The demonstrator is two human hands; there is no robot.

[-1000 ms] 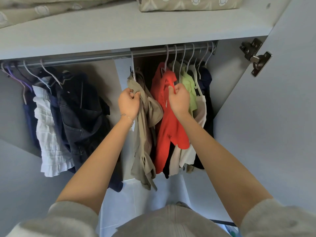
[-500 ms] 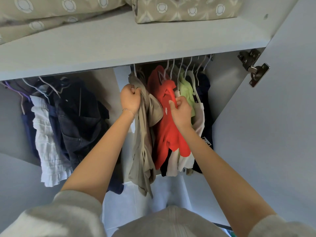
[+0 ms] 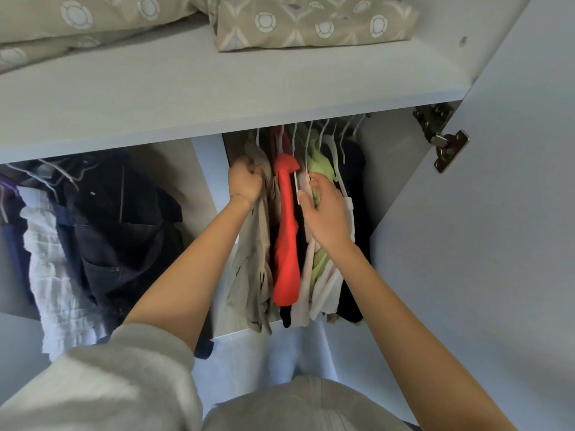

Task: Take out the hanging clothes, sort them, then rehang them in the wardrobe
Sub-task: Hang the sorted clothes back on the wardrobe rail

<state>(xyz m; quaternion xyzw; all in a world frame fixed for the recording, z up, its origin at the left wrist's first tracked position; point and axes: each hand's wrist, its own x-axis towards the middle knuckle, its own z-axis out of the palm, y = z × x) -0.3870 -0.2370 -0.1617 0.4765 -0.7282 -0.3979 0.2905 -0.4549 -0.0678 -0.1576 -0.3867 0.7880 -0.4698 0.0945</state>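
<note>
Head view: looks into an open wardrobe (image 3: 398, 169), with both bare forearms reaching up to the clothes in its right compartment.
Left hand (image 3: 245, 181): fingers curled tight, gripping the top of the khaki garment (image 3: 253, 253) close under its hanger; a thin bracelet (image 3: 236, 195) sits on the wrist.
Right hand (image 3: 323, 213): fingers loosely parted and only slightly bent, thumb apart from the forefinger; the fingertips (image 3: 313, 183) touch the cream garment (image 3: 303, 306) between the red and the green ones. It pinches nothing that can be made out.
Hanging clothes, right compartment: from left to right, the khaki garment, a red garment (image 3: 286, 241), the cream garment, a lime-green garment (image 3: 320, 163) and a dark garment (image 3: 354, 181) against the side wall. All hang close together, touching.
Hangers (image 3: 339, 150): thin and white; their hooks run up behind the shelf edge, which hides the rail.
Left compartment: beyond a pale partition (image 3: 205, 169) hang dark denim (image 3: 124, 219) and a white ruffled garment (image 3: 46, 244), well apart from both hands.
Shelf (image 3: 217, 98): pale grey, above the clothes, carrying folded beige bedding (image 3: 311, 23) with a round white pattern.
Door (image 3: 497, 244): swung open at the right, with a metal hinge (image 3: 441, 138) at its inner edge.
Person: a grey sleeve (image 3: 124, 384) is pushed up the left arm.
</note>
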